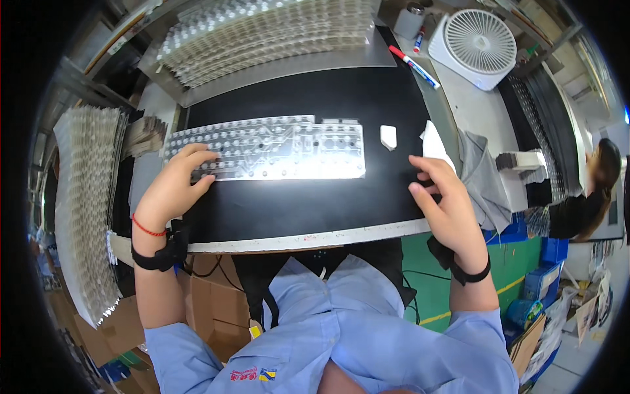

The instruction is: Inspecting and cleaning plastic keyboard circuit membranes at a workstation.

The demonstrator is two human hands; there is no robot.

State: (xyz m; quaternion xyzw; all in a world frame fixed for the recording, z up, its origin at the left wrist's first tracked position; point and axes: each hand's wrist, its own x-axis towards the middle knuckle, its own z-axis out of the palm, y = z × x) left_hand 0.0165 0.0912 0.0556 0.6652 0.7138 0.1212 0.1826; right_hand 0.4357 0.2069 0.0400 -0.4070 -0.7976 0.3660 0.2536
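A clear keyboard membrane sheet (295,151) with rows of round domes and printed traces lies flat on the black work mat (295,209). My left hand (178,178) rests at the sheet's left end, fingers and thumb spread. Off to the right, my right hand (449,207) hovers over the mat's edge with thumb and fingers apart and nothing visible in them. Just beyond its fingertips is a crumpled white piece of paper or cloth (433,146). Between the sheet and that piece sits a small white block with a pointed lower end (388,137).
Similar clear sheets stand in a large stack (275,43) behind the mat and another stack (85,197) on the left. A white fan (481,46), a red-capped marker (415,67) and a grey cloth (484,180) lie rightward. Another person (584,197) is at far right.
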